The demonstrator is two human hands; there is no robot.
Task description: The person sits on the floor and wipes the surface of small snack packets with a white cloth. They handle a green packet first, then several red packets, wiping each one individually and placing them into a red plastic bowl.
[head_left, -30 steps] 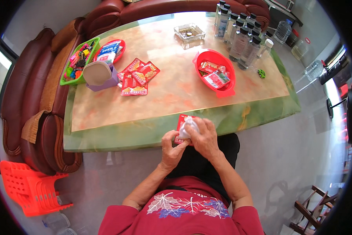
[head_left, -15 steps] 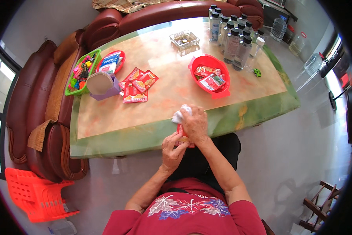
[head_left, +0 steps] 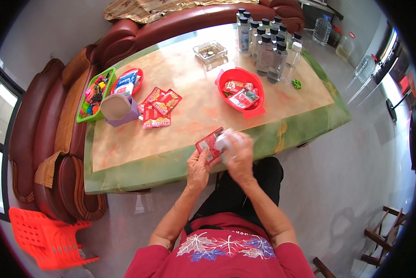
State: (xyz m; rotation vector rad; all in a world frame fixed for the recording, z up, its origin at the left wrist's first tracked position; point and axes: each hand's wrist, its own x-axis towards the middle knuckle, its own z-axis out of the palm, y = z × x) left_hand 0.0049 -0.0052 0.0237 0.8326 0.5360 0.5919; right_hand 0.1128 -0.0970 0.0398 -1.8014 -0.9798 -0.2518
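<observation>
My left hand pinches a flat red food packet by its lower edge, just over the table's near green border. In my right hand, blurred by motion, is a white cloth or tissue laid against the packet's right side. Beyond my hands, a red plastic basin holds several similar packets. More red packets lie in a loose pile left of centre on the table.
Clear bottles with black caps crowd the far right, near a green toy car. A glass ashtray sits at the back. On the left are a green basket, a purple container and a red bowl.
The packet has been lifted and turned, showing its darker printed side. My right hand with the white cloth has shifted slightly right and down. The view has moved a little.
</observation>
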